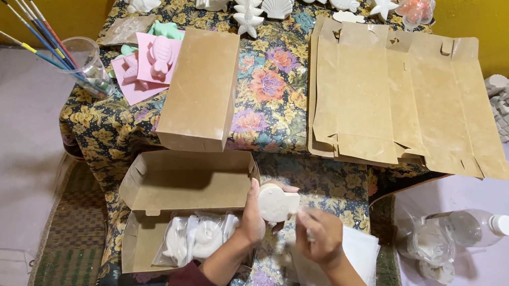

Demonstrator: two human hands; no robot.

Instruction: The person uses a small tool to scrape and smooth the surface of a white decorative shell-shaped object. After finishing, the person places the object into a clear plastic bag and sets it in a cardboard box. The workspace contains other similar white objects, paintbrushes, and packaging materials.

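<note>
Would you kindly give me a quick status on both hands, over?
Left hand holds a white plaster figure. Right hand pinched beside it, contents unclear. Open cardboard box with bagged figures sits left. Nothing between.

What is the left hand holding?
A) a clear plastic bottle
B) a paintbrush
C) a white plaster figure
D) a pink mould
C: the left hand grips a white plaster figure above the open box; the paintbrushes, bottle and pink mould lie away from both hands.
</note>
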